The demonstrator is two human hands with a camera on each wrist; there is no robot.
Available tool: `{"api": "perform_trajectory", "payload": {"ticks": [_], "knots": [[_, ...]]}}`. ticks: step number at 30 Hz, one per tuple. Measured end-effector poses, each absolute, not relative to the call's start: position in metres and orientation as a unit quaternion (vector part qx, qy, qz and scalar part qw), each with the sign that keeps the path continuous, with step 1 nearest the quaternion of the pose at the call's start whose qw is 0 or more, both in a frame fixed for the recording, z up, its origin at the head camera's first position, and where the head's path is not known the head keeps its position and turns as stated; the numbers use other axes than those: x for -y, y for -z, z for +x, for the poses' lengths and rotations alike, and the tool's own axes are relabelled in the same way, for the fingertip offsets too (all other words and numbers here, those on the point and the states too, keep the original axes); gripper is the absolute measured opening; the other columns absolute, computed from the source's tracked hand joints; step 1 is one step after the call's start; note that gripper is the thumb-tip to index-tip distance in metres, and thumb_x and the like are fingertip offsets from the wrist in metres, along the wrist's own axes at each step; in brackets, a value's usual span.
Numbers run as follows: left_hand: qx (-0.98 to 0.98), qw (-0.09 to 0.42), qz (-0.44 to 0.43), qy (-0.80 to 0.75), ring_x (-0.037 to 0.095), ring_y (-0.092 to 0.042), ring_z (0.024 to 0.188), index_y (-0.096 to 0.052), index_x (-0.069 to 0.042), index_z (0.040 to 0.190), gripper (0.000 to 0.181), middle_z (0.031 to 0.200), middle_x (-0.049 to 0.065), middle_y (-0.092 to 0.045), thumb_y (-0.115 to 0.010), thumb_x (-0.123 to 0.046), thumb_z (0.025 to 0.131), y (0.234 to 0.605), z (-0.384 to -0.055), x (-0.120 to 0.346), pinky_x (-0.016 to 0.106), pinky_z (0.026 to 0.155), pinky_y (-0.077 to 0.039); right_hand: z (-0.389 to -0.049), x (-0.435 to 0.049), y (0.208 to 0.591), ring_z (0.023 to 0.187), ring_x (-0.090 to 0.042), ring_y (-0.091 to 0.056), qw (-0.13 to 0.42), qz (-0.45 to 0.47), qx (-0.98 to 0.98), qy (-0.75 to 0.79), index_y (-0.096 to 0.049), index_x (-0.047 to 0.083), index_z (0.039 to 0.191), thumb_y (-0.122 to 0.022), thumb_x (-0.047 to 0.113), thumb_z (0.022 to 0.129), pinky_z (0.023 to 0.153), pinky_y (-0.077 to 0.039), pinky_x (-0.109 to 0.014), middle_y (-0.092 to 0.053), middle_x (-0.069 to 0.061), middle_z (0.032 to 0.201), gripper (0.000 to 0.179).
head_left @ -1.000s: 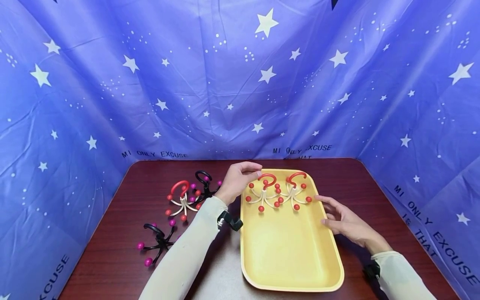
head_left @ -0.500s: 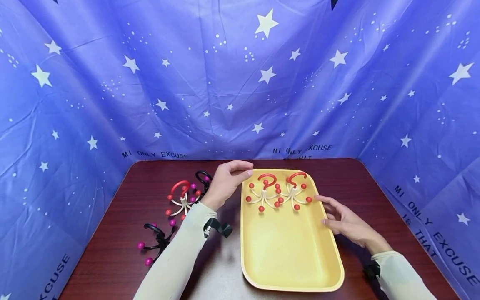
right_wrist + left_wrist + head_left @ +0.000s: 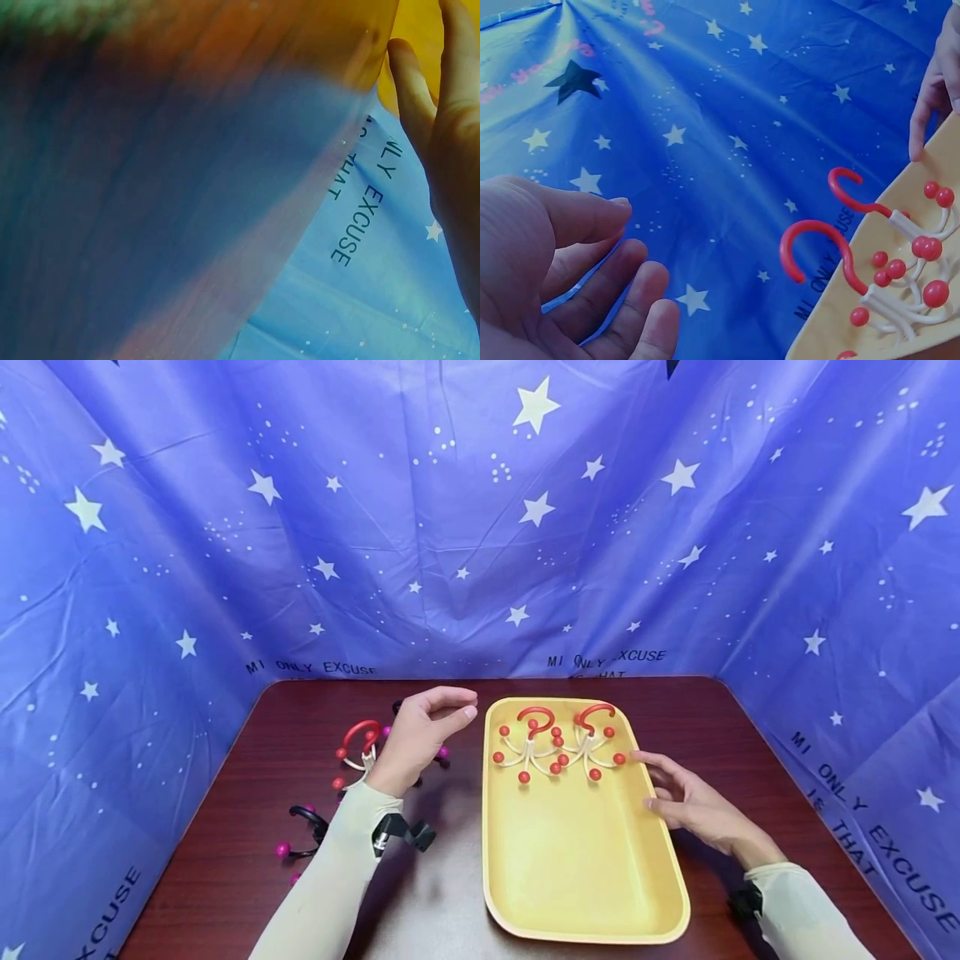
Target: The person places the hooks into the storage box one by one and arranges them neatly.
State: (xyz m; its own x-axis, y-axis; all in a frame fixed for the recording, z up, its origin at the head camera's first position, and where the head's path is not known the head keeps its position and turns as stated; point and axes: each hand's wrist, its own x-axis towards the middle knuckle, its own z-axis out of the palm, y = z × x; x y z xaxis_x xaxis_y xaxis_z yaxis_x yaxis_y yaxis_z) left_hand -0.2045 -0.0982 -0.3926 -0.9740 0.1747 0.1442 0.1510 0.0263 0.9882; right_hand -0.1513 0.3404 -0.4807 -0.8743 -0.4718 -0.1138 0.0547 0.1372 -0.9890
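Two red-and-white multi-prong hanging hooks, a left one (image 3: 528, 747) and a right one (image 3: 588, 747), stand side by side at the far end of a yellow tray (image 3: 570, 860). Their prongs end in red balls. My left hand (image 3: 423, 731) is left of the tray, holding nothing, its fingers loosely bent with gaps between them in the left wrist view. Behind it on the table is another red-and-white hook (image 3: 360, 735), partly covered by hand and sleeve. With extended fingertips, my right hand (image 3: 697, 802) touches the tray's right side.
A black hook with magenta balls (image 3: 307, 831) lies at the left, half behind the left sleeve (image 3: 322, 868). Another black one (image 3: 442, 756) is mostly hidden by the left hand. A starry blue curtain (image 3: 450, 527) encloses the dark wooden table (image 3: 217, 843).
My left hand has moved left, from over the tray's far left corner to above the hooks on the table, covering more of them. The right hand, tray and hooks stay put.
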Motion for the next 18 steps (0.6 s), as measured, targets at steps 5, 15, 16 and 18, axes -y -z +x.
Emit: {"api": "perform_trajectory", "payload": {"ticks": [5,15,16,18], "knots": [[-0.712,0.006,0.100,-0.695,0.011,-0.073,0.105,-0.076,-0.007,0.121,0.028,0.111,0.001,-0.078,-0.079,-0.013,0.094,0.388,-0.195,0.112,0.022,0.090,-0.057,-0.152,-0.342,0.482,0.123,-0.020,-0.069,0.210,-0.149,-0.722,0.642,-0.019,0.008,0.166,-0.057,-0.001,0.105,0.088,-0.064,-0.049,-0.050,-0.005,0.151,0.072],[-0.714,-0.012,0.087,-0.694,0.012,-0.075,0.094,-0.074,-0.005,0.122,0.028,0.106,-0.003,-0.077,-0.078,-0.014,0.096,0.379,-0.182,0.136,0.025,0.087,-0.061,-0.153,-0.344,0.482,0.122,-0.020,-0.069,0.217,-0.156,-0.714,0.648,-0.018,0.009,0.166,-0.056,0.000,0.106,0.088,-0.064,-0.050,-0.050,-0.003,0.151,0.071],[-0.714,-0.014,0.087,-0.694,0.010,-0.075,0.094,-0.074,-0.005,0.123,0.028,0.106,-0.004,-0.077,-0.078,-0.014,0.096,0.379,-0.181,0.138,0.025,0.087,-0.061,-0.153,-0.344,0.483,0.122,-0.020,-0.069,0.217,-0.157,-0.712,0.648,-0.018,0.008,0.166,-0.055,0.000,0.106,0.088,-0.064,-0.050,-0.051,-0.003,0.151,0.071],[-0.717,-0.018,0.085,-0.691,0.009,-0.074,0.095,-0.074,-0.004,0.123,0.028,0.106,-0.006,-0.077,-0.078,-0.013,0.096,0.378,-0.179,0.143,0.022,0.084,-0.060,-0.153,-0.345,0.483,0.122,-0.021,-0.069,0.218,-0.159,-0.710,0.650,-0.018,0.009,0.166,-0.055,-0.001,0.107,0.088,-0.064,-0.050,-0.051,-0.003,0.151,0.070]]}}
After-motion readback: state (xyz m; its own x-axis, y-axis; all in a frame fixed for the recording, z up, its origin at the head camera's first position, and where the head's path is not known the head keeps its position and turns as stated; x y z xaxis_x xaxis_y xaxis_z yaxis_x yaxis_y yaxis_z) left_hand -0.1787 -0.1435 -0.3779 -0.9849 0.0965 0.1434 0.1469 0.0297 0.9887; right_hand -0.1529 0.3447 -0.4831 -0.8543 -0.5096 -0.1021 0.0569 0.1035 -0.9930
